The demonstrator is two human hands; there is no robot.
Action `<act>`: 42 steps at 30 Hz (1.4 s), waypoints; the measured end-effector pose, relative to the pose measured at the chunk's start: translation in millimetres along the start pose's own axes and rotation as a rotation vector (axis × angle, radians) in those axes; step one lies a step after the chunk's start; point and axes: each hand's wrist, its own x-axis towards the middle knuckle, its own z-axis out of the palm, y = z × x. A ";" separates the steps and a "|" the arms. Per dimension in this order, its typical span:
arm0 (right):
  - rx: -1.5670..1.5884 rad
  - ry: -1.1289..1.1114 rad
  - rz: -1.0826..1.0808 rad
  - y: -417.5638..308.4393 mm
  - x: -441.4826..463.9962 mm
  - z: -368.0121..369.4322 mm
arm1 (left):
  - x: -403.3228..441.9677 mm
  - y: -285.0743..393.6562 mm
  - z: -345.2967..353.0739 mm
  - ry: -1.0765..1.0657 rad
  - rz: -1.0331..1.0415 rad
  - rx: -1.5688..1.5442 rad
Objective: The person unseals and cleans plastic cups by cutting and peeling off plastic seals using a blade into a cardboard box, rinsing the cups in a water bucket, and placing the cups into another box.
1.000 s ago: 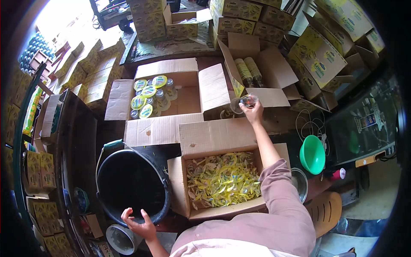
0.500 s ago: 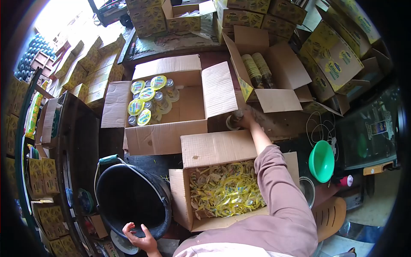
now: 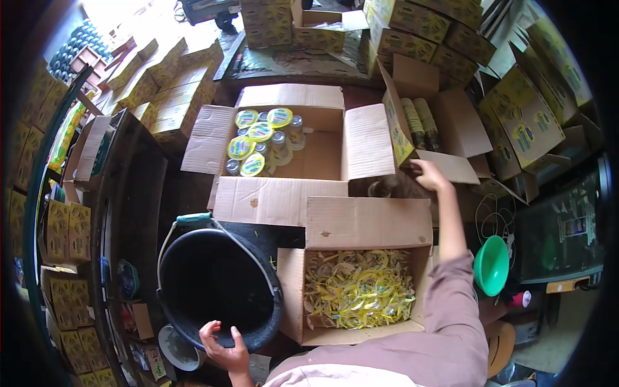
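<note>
My left hand point(image 3: 224, 348) is open, fingers curved and apart, at the near rim of a black bucket point(image 3: 274, 309) with a wire handle. My right hand point(image 3: 431, 175) reaches forward beside the front flap of a carton point(image 3: 451, 166) holding stacked plastic cups point(image 3: 419, 122). Its fingers point left and look loosely open, with nothing visible in them. A dark glass-like object point(image 3: 383, 187) stands just left of it, partly hidden under a box flap. Another open carton point(image 3: 277, 200) holds several cups with yellow lemon-printed lids point(image 3: 260, 131).
A near carton point(image 3: 367, 222) contains yellow printed plastic scraps point(image 3: 361, 290). On the right are a green bowl point(image 3: 491, 266), a white cable point(image 3: 493, 213) and yellow lemon-printed cartons point(image 3: 522, 129). More yellow cartons point(image 3: 167, 97) are stacked at the far left.
My right hand has come away from the dark glass-like object and moved right, toward the carton of stacked cups. The whole view has shifted, so the scene sits farther right. My left hand keeps its pose.
</note>
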 end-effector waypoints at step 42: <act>0.197 0.611 -0.197 -160.6 147.7 197.3 | 20.9 32.2 -12.5 0.028 -0.133 -0.083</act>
